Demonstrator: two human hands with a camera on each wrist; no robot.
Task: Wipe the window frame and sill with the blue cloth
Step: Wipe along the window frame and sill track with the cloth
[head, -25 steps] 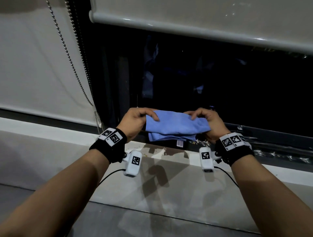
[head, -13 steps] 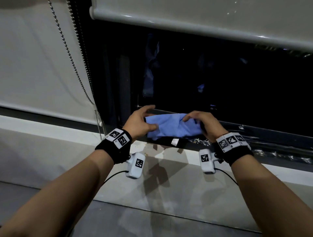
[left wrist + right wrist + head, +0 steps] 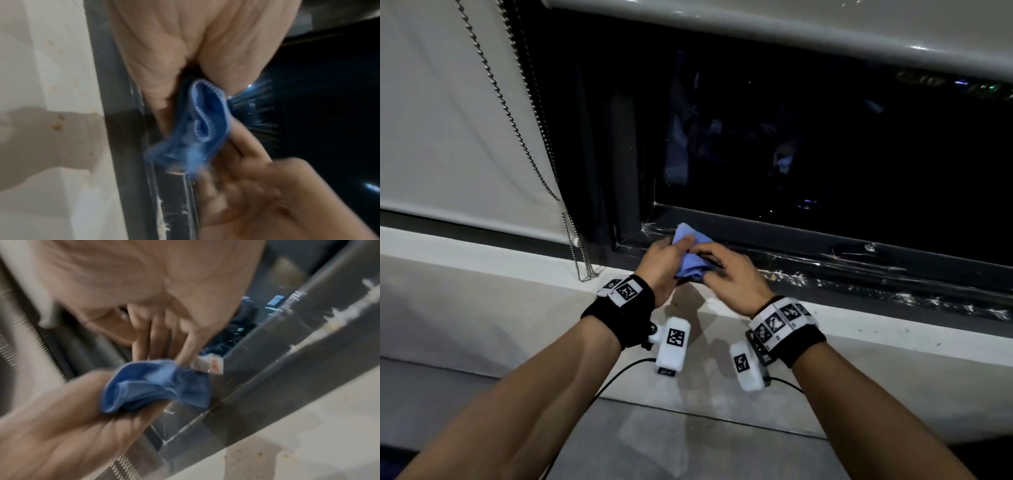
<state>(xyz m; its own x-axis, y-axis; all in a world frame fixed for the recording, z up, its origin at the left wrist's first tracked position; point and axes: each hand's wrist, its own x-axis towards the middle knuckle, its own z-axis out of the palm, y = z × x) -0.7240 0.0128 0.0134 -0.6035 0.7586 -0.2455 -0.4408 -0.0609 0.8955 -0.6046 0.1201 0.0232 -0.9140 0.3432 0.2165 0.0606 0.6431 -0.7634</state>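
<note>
Wiping looks barely begun: left hand point(image 3: 659, 265) grips the bunched blue cloth point(image 3: 690, 255) just above the window frame point(image 3: 825, 248); right hand point(image 3: 729, 274) pinches it; specks right of the cloth remain.

A pale roller blind point(image 3: 448, 120) fills the upper left, its bead chain point(image 3: 517, 130) hanging down to the ledge. Another blind's bottom bar point(image 3: 791, 31) runs across the top right. Dark glass point(image 3: 825, 154) with faint reflections fills the middle. Grey floor point(image 3: 688, 445) lies at the bottom.
</note>
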